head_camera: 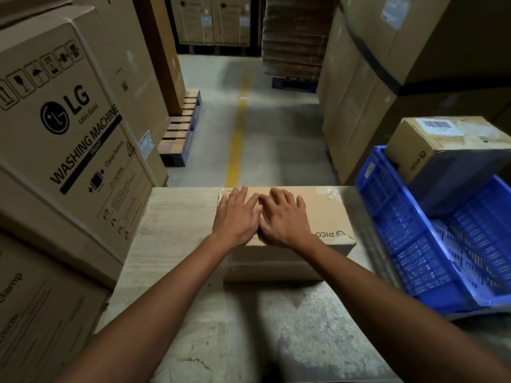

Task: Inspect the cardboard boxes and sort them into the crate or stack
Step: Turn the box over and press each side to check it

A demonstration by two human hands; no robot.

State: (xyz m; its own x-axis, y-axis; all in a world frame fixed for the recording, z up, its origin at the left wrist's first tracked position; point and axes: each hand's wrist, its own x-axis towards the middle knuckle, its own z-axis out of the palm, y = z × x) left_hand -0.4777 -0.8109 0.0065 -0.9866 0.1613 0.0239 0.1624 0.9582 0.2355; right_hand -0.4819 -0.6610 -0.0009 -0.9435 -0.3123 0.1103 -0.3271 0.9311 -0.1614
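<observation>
The cardboard box (pixel 329 214) is pressed under the left grip (pixel 236 217) and the right grip (pixel 284 219), both laid flat with fingers straight, nothing pinched. Its long axis is set left-to-right on the worktop (pixel 179 217). The blue crate (pixel 387 205) is found rightward, nearer the right grip

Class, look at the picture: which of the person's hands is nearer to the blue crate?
Right. The right hand lies flat on the cardboard box, closer to the blue crate; the left hand lies beside it, farther off.

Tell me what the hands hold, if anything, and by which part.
Nothing is gripped: left hand and right hand rest flat on the top of the cardboard box.
</observation>
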